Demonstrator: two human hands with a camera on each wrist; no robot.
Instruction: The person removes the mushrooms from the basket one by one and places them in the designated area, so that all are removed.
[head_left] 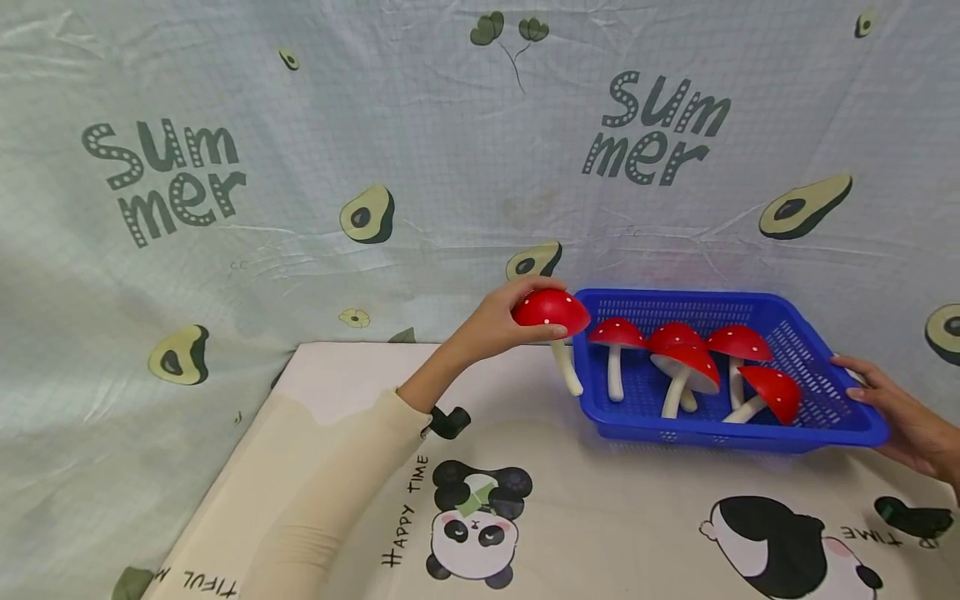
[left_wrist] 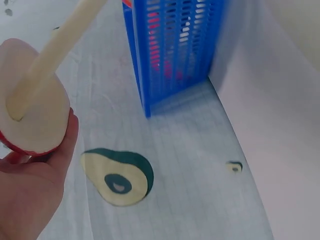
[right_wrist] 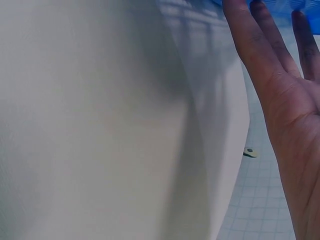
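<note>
My left hand grips the cap of a red toy mushroom with white dots, held just left of the blue basket; its pale stem hangs down against the basket's left corner. The left wrist view looks up at the mushroom's pale underside, held by my left hand, with the blue basket behind it. Several more red mushrooms stand or lean inside the basket. My right hand rests against the basket's right rim with straight fingers.
The basket sits on a cream mat printed with pandas. A pale cloth backdrop with avocado prints and "Summer" lettering hangs close behind and drapes to the left. A small black object lies by my left sleeve.
</note>
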